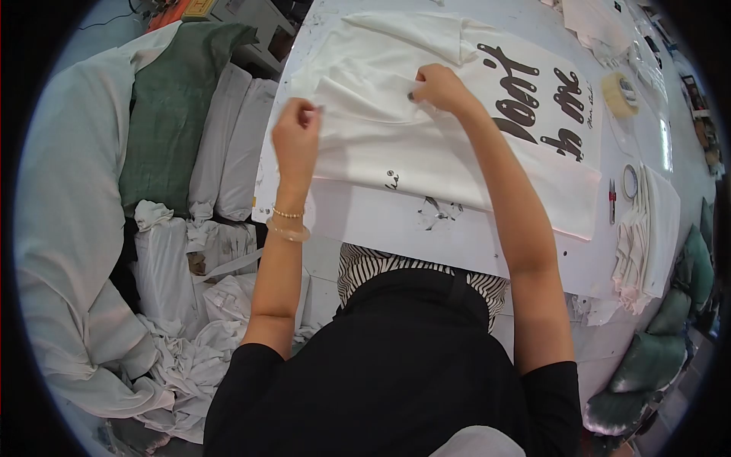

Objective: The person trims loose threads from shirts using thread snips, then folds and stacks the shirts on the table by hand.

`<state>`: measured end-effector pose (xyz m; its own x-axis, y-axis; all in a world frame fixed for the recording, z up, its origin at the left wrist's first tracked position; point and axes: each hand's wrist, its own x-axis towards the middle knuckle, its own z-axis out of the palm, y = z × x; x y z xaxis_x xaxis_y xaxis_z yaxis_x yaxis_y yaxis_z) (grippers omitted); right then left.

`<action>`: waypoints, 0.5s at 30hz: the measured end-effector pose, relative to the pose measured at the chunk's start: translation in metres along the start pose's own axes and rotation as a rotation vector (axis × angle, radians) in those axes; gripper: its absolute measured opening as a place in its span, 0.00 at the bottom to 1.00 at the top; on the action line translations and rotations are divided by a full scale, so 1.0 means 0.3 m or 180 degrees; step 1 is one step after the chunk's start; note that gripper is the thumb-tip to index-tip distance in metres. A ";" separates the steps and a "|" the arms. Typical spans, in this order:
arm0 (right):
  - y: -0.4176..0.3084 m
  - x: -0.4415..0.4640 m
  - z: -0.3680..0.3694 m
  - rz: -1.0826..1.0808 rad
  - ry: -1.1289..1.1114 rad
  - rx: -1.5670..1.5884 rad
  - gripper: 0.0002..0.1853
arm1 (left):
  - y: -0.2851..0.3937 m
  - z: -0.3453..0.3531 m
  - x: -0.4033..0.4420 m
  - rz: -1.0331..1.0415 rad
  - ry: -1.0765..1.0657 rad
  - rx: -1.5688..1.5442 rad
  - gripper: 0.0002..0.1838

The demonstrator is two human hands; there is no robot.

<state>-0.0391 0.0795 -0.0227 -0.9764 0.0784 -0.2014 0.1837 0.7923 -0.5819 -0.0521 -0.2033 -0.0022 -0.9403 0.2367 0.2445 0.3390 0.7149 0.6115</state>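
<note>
Pale curved edge (pixel 481 443), unidentified, over black top (pixel 396 365) | printed cloth (pixel 434 145): on tabletop (pixel 343 217), rumpled leftward | probably light, limp, crease-prone; best taken by edges, both ends | left hand (pixel 295 137): fingers curled nearly together beside left edge, hold unclear | right hand (pixel 442 88): fingers bent onto cloth, pinch unclear

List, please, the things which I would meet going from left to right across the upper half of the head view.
Green sack → left hand → right hand → large black lettering → tape roll.
</note>
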 end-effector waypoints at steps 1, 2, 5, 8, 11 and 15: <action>0.003 0.003 -0.008 0.0016 0.0253 0.0397 0.20 | 0.019 -0.001 -0.012 -0.0320 -0.0748 -0.0659 0.13; 0.011 0.004 -0.025 0.0027 0.0501 0.0790 0.19 | 0.027 0.000 -0.017 -0.0642 -0.1483 -0.1326 0.14; 0.023 -0.011 -0.072 0.0406 0.0638 0.1901 0.17 | -0.027 0.039 -0.027 -0.1439 -0.1713 -0.3085 0.19; 0.015 -0.018 -0.095 0.0881 0.0163 0.2454 0.22 | 0.003 -0.020 -0.003 -0.1761 -0.1959 -0.3533 0.28; -0.043 0.005 -0.132 0.0872 -0.0374 0.1933 0.22 | -0.021 -0.042 0.029 -0.1985 -0.2341 -0.4032 0.33; -0.106 -0.020 -0.057 -0.0712 0.0165 0.0843 0.18 | -0.068 -0.050 0.096 -0.2371 -0.2974 -0.4553 0.42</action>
<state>-0.0410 0.0642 0.0107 -0.9990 -0.0433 -0.0097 -0.0188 0.6094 -0.7927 -0.0855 -0.2209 0.0037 -0.4302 0.7680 -0.4744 -0.7998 -0.0805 0.5948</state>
